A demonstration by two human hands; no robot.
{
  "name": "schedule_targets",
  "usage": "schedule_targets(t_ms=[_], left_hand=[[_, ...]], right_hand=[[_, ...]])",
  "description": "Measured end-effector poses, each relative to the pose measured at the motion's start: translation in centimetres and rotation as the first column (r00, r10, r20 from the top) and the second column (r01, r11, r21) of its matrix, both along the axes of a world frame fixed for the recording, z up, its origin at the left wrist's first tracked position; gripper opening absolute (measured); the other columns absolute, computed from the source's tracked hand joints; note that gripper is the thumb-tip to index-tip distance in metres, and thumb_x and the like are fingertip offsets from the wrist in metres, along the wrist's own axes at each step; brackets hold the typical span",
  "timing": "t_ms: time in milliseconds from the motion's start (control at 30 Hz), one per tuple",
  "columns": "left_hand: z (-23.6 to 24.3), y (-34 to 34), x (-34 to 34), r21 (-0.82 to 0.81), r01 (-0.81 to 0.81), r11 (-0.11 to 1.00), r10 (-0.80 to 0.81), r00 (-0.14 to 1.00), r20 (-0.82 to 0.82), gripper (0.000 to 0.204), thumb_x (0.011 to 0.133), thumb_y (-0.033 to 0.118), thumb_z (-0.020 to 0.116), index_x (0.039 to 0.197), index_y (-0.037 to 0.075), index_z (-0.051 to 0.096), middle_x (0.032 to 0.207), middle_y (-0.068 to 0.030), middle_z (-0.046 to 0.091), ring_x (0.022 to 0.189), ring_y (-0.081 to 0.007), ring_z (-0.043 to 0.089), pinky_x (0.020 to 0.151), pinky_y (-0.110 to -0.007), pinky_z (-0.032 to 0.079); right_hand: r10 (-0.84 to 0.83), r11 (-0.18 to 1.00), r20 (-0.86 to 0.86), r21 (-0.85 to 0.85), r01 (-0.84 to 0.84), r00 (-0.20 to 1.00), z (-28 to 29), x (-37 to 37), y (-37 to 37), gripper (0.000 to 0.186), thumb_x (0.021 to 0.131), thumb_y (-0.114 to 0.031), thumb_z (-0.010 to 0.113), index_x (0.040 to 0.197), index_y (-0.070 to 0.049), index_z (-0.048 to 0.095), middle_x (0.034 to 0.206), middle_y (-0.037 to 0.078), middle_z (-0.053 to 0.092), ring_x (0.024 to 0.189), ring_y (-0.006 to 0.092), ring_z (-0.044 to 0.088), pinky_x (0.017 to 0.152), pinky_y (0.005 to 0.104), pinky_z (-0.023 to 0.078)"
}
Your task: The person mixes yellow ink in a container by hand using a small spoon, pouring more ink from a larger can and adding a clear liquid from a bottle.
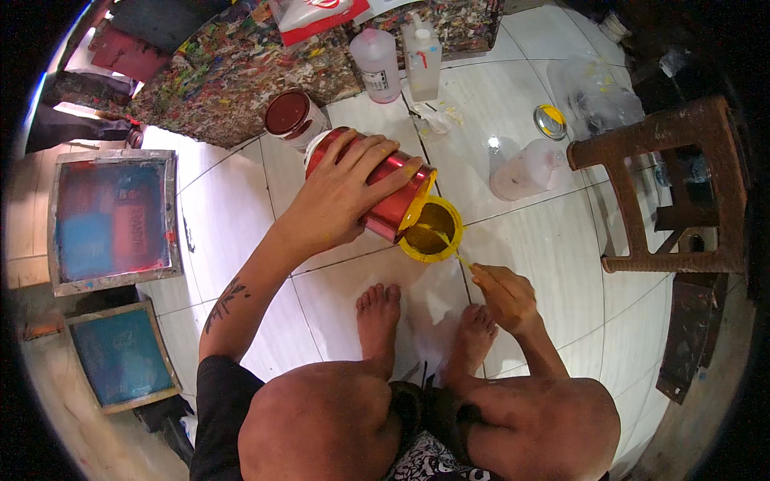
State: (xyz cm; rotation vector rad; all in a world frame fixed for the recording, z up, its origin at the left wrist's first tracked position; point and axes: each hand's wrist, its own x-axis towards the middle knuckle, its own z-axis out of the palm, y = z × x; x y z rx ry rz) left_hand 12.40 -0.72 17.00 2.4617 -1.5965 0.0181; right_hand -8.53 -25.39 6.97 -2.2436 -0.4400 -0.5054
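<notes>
Your red can is tipped mouth-down over the small yellow tub on the white tile floor, w/ yellow ink running in. Left hand is wrapped tight round the can's body. Probably heavy-ish & slick w/ ink, so keep hold mid-body, not the rim. Right hand pinches a thin stick dipped into the tub. Another red-lidded jar sits just beyond; brown stool to the right.

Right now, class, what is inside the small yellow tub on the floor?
Yellow paint fills the yellow tub, with a stick dipped in. The tilted red can covers its left rim; the bottom is hidden.
</notes>
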Motion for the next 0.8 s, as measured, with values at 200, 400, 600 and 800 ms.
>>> schedule_targets(t_ms=[200,400,600,800], left_hand=[[0.1,0.4,0.2,-0.018,-0.034,0.999,0.035,0.999,0.034,0.1,0.048,0.01,0.086,0.14,0.019,0.049,0.137,-0.0123,0.047,0.131,-0.0351,0.043,0.115,-0.052,0.03],[-0.3,0.2,0.3,-0.03,-0.017,0.999,0.014,0.997,-0.075,0.095,0.051,0.002,0.079,0.14,0.018,0.048,0.137,-0.0135,0.048,0.13,-0.0347,0.044,0.114,-0.052,0.031],[0.0,-0.7,-0.2,0.002,-0.014,1.0,0.014,0.997,-0.073,0.095,0.051,0.004,0.081,0.139,0.018,0.049,0.139,-0.0129,0.047,0.13,-0.0356,0.044,0.114,-0.052,0.032],[0.1,-1.2,-0.3,0.051,-0.005,0.999,0.004,1.0,0.014,0.095,0.052,0.004,0.081,0.14,0.017,0.048,0.139,-0.0135,0.046,0.132,-0.0354,0.043,0.115,-0.053,0.03]], right_hand=[[-0.115,0.993,0.044,-0.007,0.115,0.992,3.6,-1.0,-0.4,0.022,0.088,-0.008,0.067,0.105,0.006,0.069,0.094,0.018,0.07,0.081,0.0279,0.072,0.067,0.0346,0.06],[-0.181,0.983,0.191,0.061,0.173,0.965,5.4,0.3,-0.8,0.024,0.08,-0.001,0.075,0.103,0.005,0.07,0.095,0.015,0.071,0.079,0.0261,0.072,0.064,0.0313,0.06],[0.025,0.999,0.256,-0.03,-0.018,0.966,4.6,4.5,-0.9,0.042,0.071,0.007,0.072,0.112,0.005,0.066,0.1,0.016,0.069,0.086,0.0312,0.071,0.069,0.0349,0.06],[0.02,1.0,0.093,0.013,-0.021,0.995,4.7,5.4,-0.3,0.032,0.076,0.007,0.067,0.108,0.005,0.065,0.097,0.016,0.07,0.079,0.0294,0.071,0.066,0.0355,0.059]])
